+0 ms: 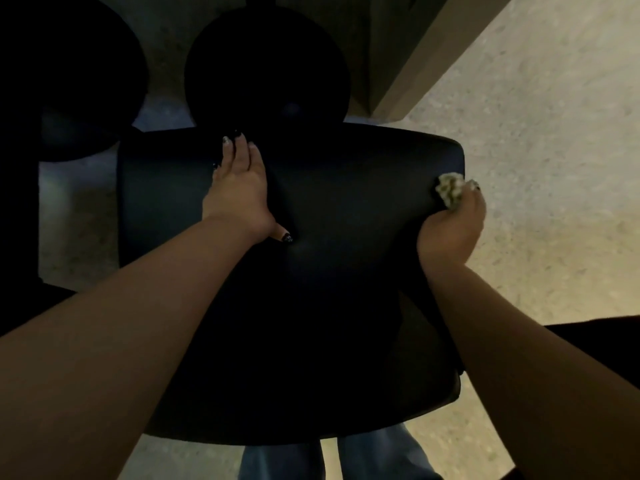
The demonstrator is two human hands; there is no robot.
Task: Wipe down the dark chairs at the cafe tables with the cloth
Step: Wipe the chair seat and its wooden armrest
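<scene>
Looking straight down on the dark chair [311, 271], which fills the centre of view w/ its far edge toward 12 o'clock. Left hand [239, 192] lies flat on the chair at about 11 o'clock from centre, fingers straight and close together pointing to 12, thumb stuck out toward 5, dark polish on the nails: grip is spread, pressing on the padding, holding nothing. Right hand [450, 230] is at the chair's edge, 2 o'clock from centre, fingers curled tight round the cloth [450, 190]. The cloth is a pale, mottled wad poking out of the top of the fist, touching the chair right at its 2 o'clock corner. Both forearms are bare, coming in from 7 and 5 o'clock. Beyond the chair, at 12, a round dark disc [266, 64] sits on the floor, and a second dark round shape [69, 74] sits at 10 o'clock; can't tell what either belongs to. Pale speckled floor [536, 133] runs down the 3 o'clock side. Blue jeans [346, 462] show at 6 o'clock under the chair's near edge.
</scene>
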